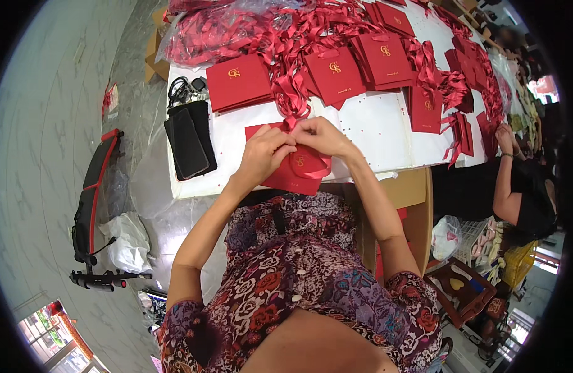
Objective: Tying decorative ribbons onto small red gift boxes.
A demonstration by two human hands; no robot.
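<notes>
A flat red paper gift bag (289, 180) with a gold print lies at the table's near edge, under both hands. At its top edge my left hand (264, 151) is closed, fingertips pinched at a red ribbon. Close beside it, my right hand (322, 135) pinches the same ribbon (320, 172) between thumb and fingers; a loop of it hangs over the bag's right part. The exact spot where the fingertips meet is partly hidden. Just beyond the hands, a bundle of red ribbons (292, 99) trails toward the pile at the back.
Stacks of red bags (240, 81) stand across the white-covered table (379, 137). A black phone (188, 144) lies on a dark cloth at the left, near cables (182, 90). Ribbons in clear plastic (205, 31) fill the back. At the far right, another person's arm (507, 186) reaches to the table.
</notes>
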